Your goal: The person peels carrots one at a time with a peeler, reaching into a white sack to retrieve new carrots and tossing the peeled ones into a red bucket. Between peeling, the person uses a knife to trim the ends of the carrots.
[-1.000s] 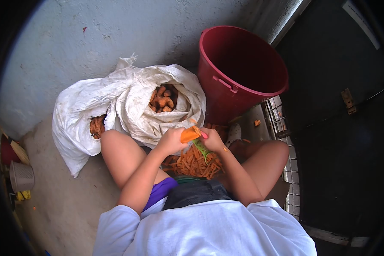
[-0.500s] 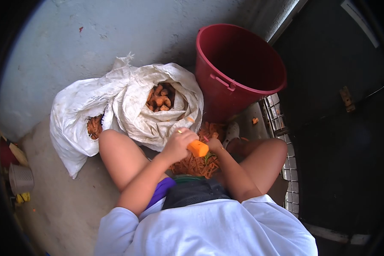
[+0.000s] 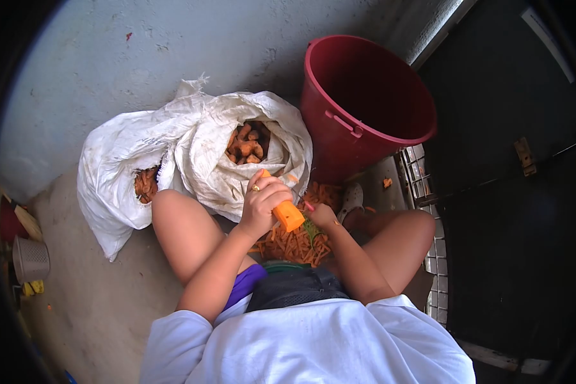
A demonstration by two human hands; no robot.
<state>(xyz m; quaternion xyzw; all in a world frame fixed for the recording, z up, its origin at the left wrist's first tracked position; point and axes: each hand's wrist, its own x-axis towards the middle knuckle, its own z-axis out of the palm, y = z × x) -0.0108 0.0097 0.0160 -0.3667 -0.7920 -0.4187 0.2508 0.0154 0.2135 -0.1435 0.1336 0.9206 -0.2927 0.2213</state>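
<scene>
Head view shows, at the far left, a grey basket point(image 3: 31, 261) standing on the floor point(image 3: 99, 294), with a yellow thing point(image 3: 33, 287) just beside its foot. Next comes a white sack point(image 3: 105, 185), slumped by the wall point(image 3: 77, 83), and through its opening one can see orange pieces point(image 3: 146, 184). To its right, and touching it, is a second sack point(image 3: 201, 163), with a wide mouth in which lie brownish-orange roots point(image 3: 245, 147). In front of this sack is the left hand point(image 3: 264, 203), with a ring on one finger; its fingers are clamped around a carrot point(image 3: 290, 217), which is tilted, its thick end pointing down and to the right. The carrot is above a heap of peelings point(image 3: 288, 246), between the person's legs. Just beside, the right hand point(image 3: 323, 216) is closed on the pink handle point(image 3: 309, 206) of a tool; whether the tool touches the carrot, I cannot tell. Below this hand a green strip point(image 3: 312, 230) lies on the heap. Further right are a pale shoe point(image 3: 351, 197) and, behind it, a large red bucket point(image 3: 329, 144), then a metal grate point(image 3: 437, 256) and a dark door point(image 3: 512, 256).
</scene>
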